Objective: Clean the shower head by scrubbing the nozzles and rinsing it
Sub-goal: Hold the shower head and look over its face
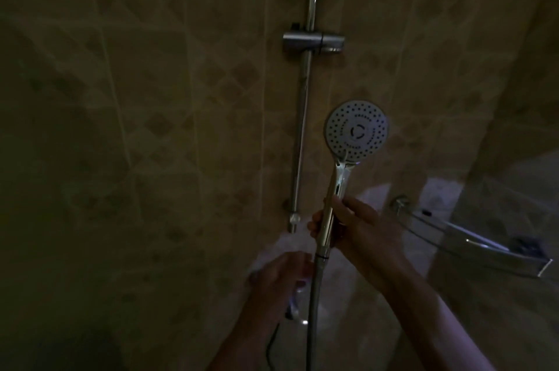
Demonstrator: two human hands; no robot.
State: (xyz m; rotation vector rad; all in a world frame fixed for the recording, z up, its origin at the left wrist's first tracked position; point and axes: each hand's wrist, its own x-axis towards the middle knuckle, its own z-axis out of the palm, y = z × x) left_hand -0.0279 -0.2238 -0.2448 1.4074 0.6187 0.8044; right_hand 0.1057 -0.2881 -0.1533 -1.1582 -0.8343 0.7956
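Observation:
The round chrome shower head (356,130) faces me with its grey nozzle plate, held upright in front of the tiled wall. My right hand (357,227) is closed around its chrome handle, below the head. The metal hose (313,310) drops straight down from the handle. My left hand (279,283) is lower and to the left, blurred, resting on a chrome tap fitting (295,307); whether it grips the fitting is unclear in the dim light.
A vertical chrome slide rail (304,98) runs up the wall with an empty holder bracket (314,42) above the shower head. A glass corner shelf (472,242) with a chrome rim sticks out at the right. Beige patterned tiles cover the walls.

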